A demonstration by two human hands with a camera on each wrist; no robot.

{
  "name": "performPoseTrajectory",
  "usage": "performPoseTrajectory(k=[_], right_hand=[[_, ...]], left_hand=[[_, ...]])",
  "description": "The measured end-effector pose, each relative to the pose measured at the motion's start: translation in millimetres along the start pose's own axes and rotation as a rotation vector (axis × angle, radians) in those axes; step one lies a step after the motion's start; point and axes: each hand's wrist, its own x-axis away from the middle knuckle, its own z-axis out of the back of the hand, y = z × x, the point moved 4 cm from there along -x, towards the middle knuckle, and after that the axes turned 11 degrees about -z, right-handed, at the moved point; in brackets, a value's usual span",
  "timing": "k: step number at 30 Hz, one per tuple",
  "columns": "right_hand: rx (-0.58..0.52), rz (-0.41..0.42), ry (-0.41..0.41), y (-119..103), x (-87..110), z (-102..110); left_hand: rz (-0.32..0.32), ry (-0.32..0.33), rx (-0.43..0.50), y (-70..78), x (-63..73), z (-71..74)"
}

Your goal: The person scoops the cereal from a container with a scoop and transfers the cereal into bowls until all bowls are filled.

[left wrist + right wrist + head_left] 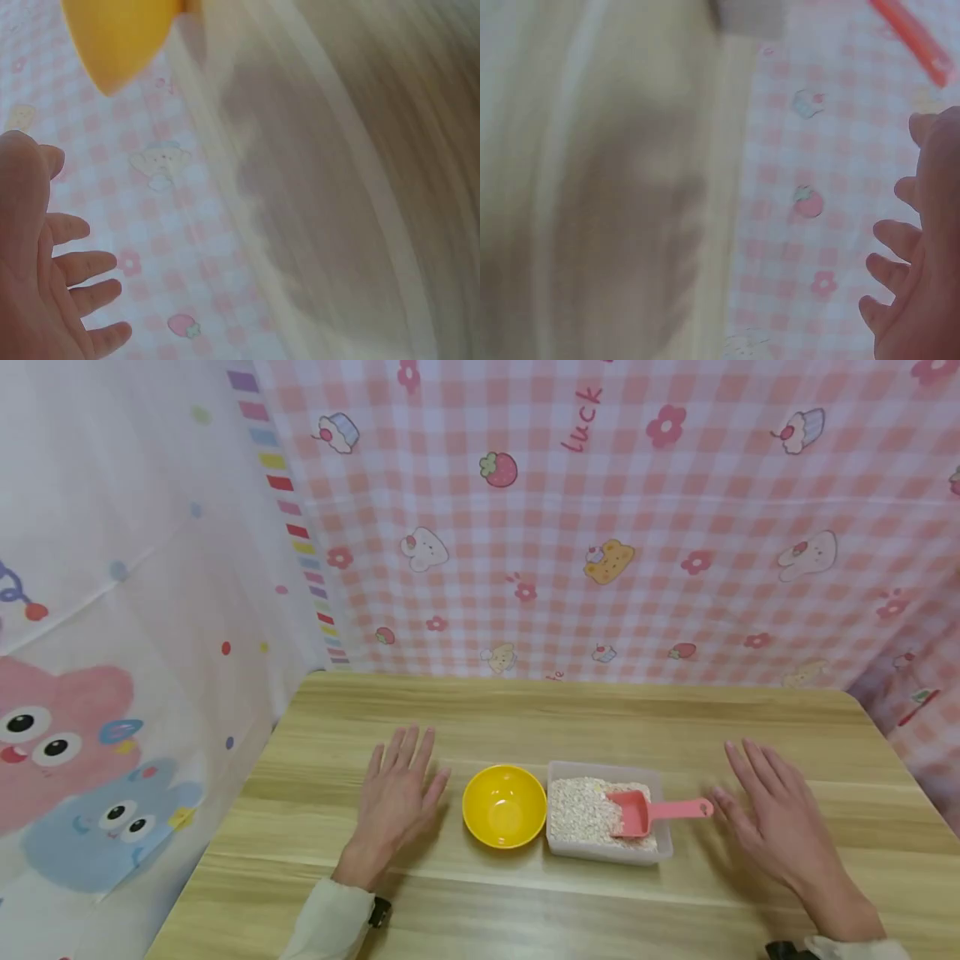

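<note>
A yellow bowl (pixel 505 807) with nothing in it stands on the wooden table, close against a translucent plastic container (pixel 611 854) of pale oat flakes (pixel 581 814). On the flakes lies a pink scoop (pixel 633 816), its handle reaching over the container's right rim. My left hand (pixel 395 797) is held left of the bowl, fingers straight and holding nothing; the left wrist view shows the hand (pixel 37 255) below the bowl's edge (pixel 124 37). To the right, my right hand (pixel 776 814) has its fingers extended near the tip of the scoop handle (pixel 915 41), holding nothing.
The wooden table (pixel 480 718) reaches back to a pink checkered cloth (pixel 555 527) hung behind it. A white cloth with cartoon figures (pixel 67 752) hangs along the left side. Dark bands (pixel 380 912) sit at both wrists.
</note>
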Motion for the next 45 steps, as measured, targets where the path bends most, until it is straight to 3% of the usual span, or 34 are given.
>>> performPoseTrajectory(k=[5,12,16,28,35,40,45], right_hand=[[-0.093,0.064,0.061,-17,-7.1,11],[-0.121,0.134,0.044,-48,-13.4,16],[-0.093,0.188,0.014,-63,-16.3,14],[0.021,0.304,-0.09,-85,-20.2,0],[0.049,0.179,-0.281,-87,-19.4,-5],[0.05,0.169,-0.292,-87,-18.7,-6],[0.065,0.149,-0.321,-88,-20.4,-8]], left_hand=[[-0.027,0.051,0.097,10.0,-2.6,6.3],[-0.061,0.139,0.233,22.4,-7.0,10.2],[-0.076,0.15,0.345,32.8,-9.4,13.0],[-0.088,0.027,0.608,65.5,-20.7,8.6],[-0.12,-0.103,0.784,84.4,-25.7,2.9],[-0.132,-0.18,0.876,96.1,-29.5,-4.3],[-0.12,-0.239,0.912,105.9,-32.3,-10.5]])
